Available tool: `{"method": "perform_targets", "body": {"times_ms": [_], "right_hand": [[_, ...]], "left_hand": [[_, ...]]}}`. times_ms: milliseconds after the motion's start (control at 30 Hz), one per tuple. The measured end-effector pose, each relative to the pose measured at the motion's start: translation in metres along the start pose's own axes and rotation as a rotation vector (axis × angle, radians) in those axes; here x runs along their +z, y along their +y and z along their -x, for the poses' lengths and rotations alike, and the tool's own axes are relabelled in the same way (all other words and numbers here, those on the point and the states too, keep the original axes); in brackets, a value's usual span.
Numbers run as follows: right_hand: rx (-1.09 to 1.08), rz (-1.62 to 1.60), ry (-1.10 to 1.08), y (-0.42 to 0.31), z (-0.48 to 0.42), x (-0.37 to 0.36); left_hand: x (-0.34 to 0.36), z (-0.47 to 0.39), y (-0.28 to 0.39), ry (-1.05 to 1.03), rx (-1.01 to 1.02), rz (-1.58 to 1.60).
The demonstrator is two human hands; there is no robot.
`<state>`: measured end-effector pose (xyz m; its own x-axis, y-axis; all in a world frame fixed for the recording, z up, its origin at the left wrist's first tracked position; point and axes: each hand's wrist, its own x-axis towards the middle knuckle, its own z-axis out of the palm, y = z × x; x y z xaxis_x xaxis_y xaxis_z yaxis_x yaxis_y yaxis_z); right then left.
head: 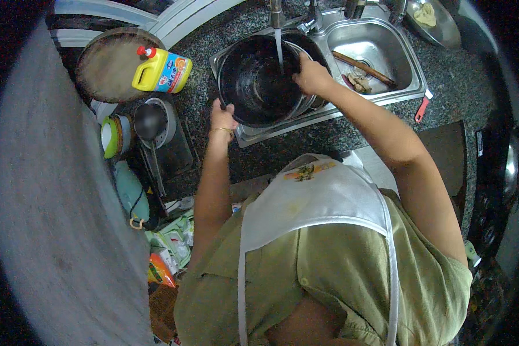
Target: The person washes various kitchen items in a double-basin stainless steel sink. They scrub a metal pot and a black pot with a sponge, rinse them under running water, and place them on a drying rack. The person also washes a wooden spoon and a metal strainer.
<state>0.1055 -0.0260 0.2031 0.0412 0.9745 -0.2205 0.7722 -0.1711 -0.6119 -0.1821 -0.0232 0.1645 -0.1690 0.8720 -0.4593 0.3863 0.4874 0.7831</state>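
A large round black wok [253, 86] is held tilted over the left basin of a stainless steel sink. Water from the faucet [277, 16] runs down in a stream [279, 47] into it. My left hand [222, 117], with a yellow band at the wrist, grips the wok at its lower left edge. On the opposite side my right hand [313, 77] holds the right rim, fingers bent over it. Behind the wok, another round dark vessel [315, 48] partly shows inside the basin; most of it is hidden.
In the right basin [393, 43] lie a brown stick [363, 68] and food scraps [358, 83]. A red-handled tool [422, 109] rests by the sink corner. To the left are a yellow detergent jug [163, 71], a round wooden board [108, 65] and a ladle [150, 123]. A metal bowl [443, 30] stands back right.
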Motion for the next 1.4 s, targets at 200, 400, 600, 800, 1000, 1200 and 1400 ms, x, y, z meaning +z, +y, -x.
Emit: {"method": "perform_targets", "body": {"times_ms": [200,400,600,800,1000,1200,1400], "right_hand": [[-0.138,-0.089,0.158,0.055,-0.003,0.023],[0.139,-0.705,-0.127,0.067,-0.035,0.066],[0.393,-0.789,-0.288,0.083,-0.024,0.026],[0.447,-0.578,-0.454,0.054,-0.07,0.007],[-0.506,0.562,-0.548,0.042,-0.077,-0.02],[0.017,-0.436,-0.146,0.11,-0.076,0.051],[0.642,-1.295,-0.295,0.056,-0.038,0.122]], "left_hand": [[0.056,-0.013,-0.043,-0.004,0.028,0.093],[0.002,-0.013,0.021,0.26,0.553,-0.409],[0.01,0.017,0.077,-0.124,0.076,0.08],[-0.011,-0.015,0.059,-0.202,-0.136,0.153],[0.019,-0.008,-0.001,-0.15,-0.293,0.31],[0.03,-0.021,0.045,-0.024,0.259,0.032],[0.01,-0.004,0.123,0.077,0.588,-0.345]]}}
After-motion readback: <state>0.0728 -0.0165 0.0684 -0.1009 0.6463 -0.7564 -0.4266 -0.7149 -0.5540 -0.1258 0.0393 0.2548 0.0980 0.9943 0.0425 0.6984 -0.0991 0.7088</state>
